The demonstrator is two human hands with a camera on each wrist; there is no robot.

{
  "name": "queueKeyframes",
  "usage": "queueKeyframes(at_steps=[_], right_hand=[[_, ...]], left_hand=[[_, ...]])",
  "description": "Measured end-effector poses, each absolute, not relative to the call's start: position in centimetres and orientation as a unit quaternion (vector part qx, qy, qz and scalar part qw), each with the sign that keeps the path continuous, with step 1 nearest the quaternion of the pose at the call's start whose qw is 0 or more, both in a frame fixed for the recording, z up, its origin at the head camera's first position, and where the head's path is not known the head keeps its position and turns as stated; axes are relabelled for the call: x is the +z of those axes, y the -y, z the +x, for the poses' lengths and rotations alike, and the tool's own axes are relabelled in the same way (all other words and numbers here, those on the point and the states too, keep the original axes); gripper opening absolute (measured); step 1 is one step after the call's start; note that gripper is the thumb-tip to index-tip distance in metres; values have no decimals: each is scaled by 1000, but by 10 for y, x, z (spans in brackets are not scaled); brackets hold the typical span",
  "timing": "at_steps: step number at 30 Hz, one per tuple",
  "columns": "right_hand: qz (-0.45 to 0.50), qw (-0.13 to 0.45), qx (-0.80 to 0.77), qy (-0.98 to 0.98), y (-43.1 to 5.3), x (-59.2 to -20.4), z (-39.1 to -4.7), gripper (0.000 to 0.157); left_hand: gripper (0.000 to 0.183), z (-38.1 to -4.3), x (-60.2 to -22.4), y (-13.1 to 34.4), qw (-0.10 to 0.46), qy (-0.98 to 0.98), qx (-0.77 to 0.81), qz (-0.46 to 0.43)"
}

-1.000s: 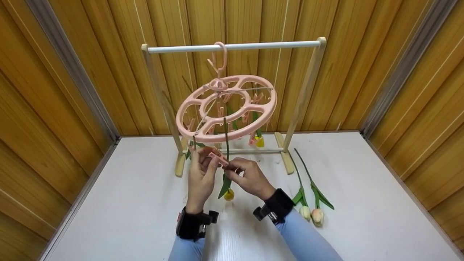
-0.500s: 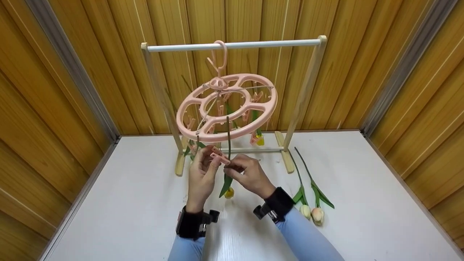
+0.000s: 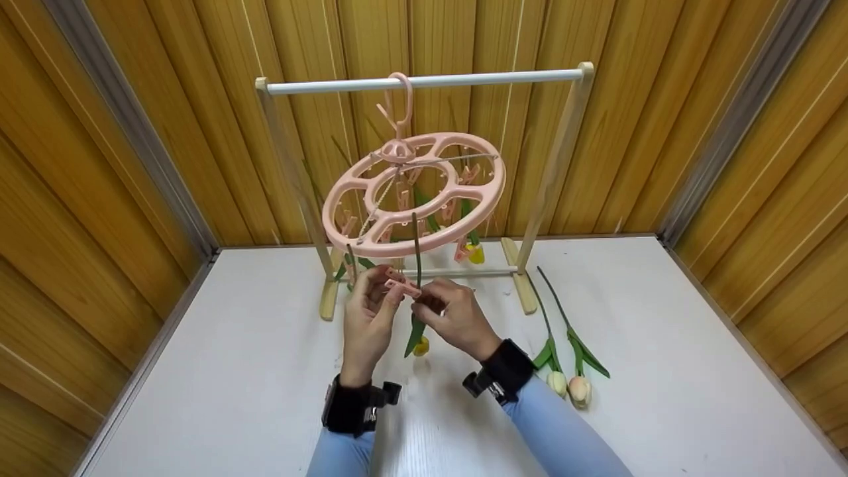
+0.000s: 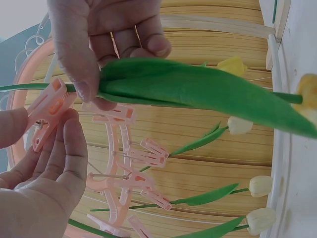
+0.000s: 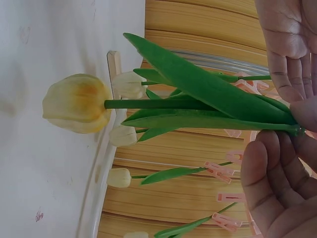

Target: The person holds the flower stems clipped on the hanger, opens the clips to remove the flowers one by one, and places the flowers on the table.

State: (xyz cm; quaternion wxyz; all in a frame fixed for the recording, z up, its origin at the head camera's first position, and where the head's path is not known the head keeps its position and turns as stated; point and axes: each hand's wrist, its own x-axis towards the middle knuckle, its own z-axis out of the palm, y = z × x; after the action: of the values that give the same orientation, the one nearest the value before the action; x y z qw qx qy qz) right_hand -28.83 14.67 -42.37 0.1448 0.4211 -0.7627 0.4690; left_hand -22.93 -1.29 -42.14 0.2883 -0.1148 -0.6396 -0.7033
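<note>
My left hand (image 3: pixel 368 328) pinches a pink clothes peg (image 4: pixel 47 111) between thumb and fingers, below the front rim of a pink round clip hanger (image 3: pixel 414 252). The peg's tip overlaps the green stem of a yellow artificial tulip (image 5: pixel 77 104). My right hand (image 3: pixel 460 321) pinches that stem just above the leaves. Its flower hangs downward, and the stem's cut end rises in front of the hanger's rim. In the left wrist view, other pegs on the hanger hold pale tulips (image 4: pixel 260 186) upside down.
The hanger hooks over the white bar (image 3: pixel 497 79) of a wooden-legged rack (image 3: pixel 553 165). Two loose tulips (image 3: pixel 580 391) lie on the white table (image 3: pixel 265 397) to the right. Wood-patterned walls (image 3: pixel 503 40) enclose the back and sides.
The peg has turned slightly in my left hand, its tip now across the stem. The yellow tulip has shifted slightly up and right. Both hands stay nearly in place.
</note>
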Motion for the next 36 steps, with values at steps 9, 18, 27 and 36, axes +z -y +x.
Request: queueKeyframes(at_steps=[9,18,27,36], right_hand=[[424,178,453,764,-146,-422,-290,5],[426,177,455,761,-147,-420,-290,7],[432,179,455,758,-149,-420,-290,6],[433,166,456,760,-150,-419,-290,6]], left_hand=[[33,-230,-422,12,306,639,-696,-118],[31,-231,-421,11,308,635,-699,-118],[31,-229,-421,12,295,632,-709,-103],[30,-230,-420,12,291,626,-716,-100]])
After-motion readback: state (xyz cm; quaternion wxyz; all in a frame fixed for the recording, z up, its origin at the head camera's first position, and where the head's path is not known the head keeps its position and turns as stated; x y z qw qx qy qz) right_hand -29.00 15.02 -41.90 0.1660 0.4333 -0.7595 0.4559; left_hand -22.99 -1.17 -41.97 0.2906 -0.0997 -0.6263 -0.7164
